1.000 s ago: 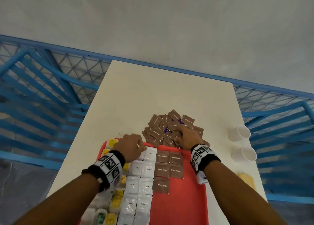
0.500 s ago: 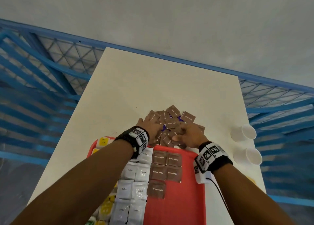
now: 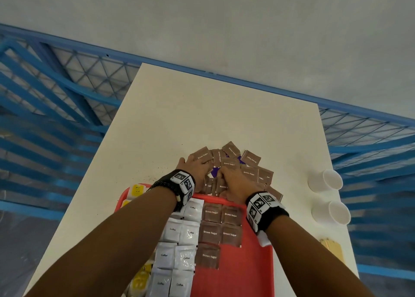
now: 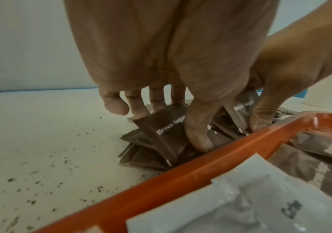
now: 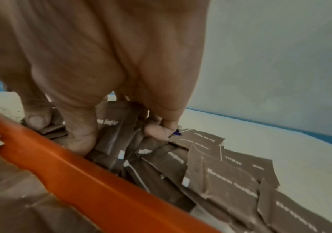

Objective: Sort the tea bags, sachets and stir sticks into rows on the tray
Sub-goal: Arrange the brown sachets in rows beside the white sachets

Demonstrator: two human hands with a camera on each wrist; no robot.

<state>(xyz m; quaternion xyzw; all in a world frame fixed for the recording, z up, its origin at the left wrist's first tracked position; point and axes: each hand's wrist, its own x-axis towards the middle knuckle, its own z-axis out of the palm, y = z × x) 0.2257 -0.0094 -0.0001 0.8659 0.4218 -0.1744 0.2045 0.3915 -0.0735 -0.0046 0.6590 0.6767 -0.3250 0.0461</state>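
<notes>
A loose pile of brown sugar sachets [image 3: 249, 159] lies on the table just beyond the far rim of the red tray [image 3: 247, 274]. Both hands are in the pile. My left hand [image 4: 169, 124] pinches one brown sugar sachet [image 4: 161, 138] between thumb and fingers, tilted up on its edge. My right hand [image 5: 117, 134] pinches another brown sugar sachet [image 5: 111, 130] next to the tray rim [image 5: 81, 170]. On the tray lie rows of white coffee sachets [image 3: 177, 251], brown sugar sachets [image 3: 211, 231] and yellow tea bags [image 3: 137, 190].
Two white paper cups [image 3: 326, 180] [image 3: 332, 214] stand at the table's right edge, with wooden stir sticks [image 3: 332, 249] nearer to me. A purple packet [image 3: 215, 171] shows inside the pile. Dark crumbs [image 4: 41, 173] speckle the table left of the pile. Blue railings surround the table.
My left hand has moved from the tray's far left corner up into the pile and taken hold of a sachet. My right hand has stayed in the pile.
</notes>
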